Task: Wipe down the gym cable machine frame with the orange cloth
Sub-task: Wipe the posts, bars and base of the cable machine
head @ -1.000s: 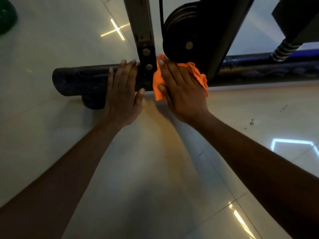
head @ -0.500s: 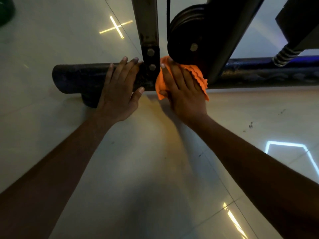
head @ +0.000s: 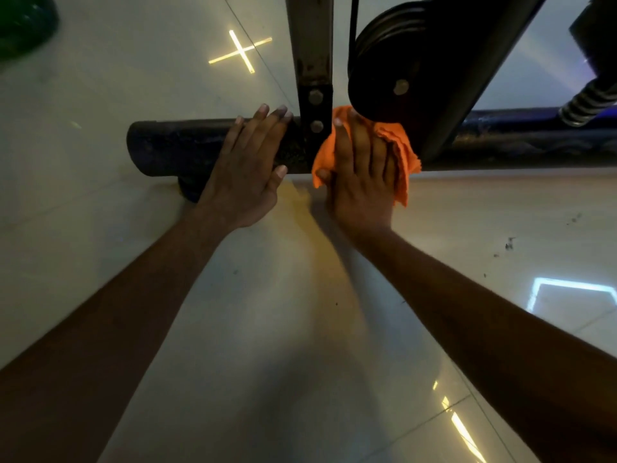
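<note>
The cable machine's dark base bar (head: 173, 148) lies across the floor, with a grey upright post (head: 310, 45) bolted to it. My left hand (head: 248, 168) rests flat on the bar just left of the post, fingers straight. My right hand (head: 362, 168) presses the orange cloth (head: 399, 152) flat against the bar just right of the post, under a black pulley (head: 394, 68). Most of the cloth is hidden beneath the palm.
A black slanted frame member (head: 484, 78) rises right of the pulley, and a coiled spring (head: 587, 101) sits at the far right. The bar's foot (head: 188, 192) rests on glossy pale tiles (head: 267, 329). A dark green object (head: 23, 25) is at top left.
My right hand with the cloth has slid a little to the right along the bar, under the pulley. My left hand stays flat on the bar.
</note>
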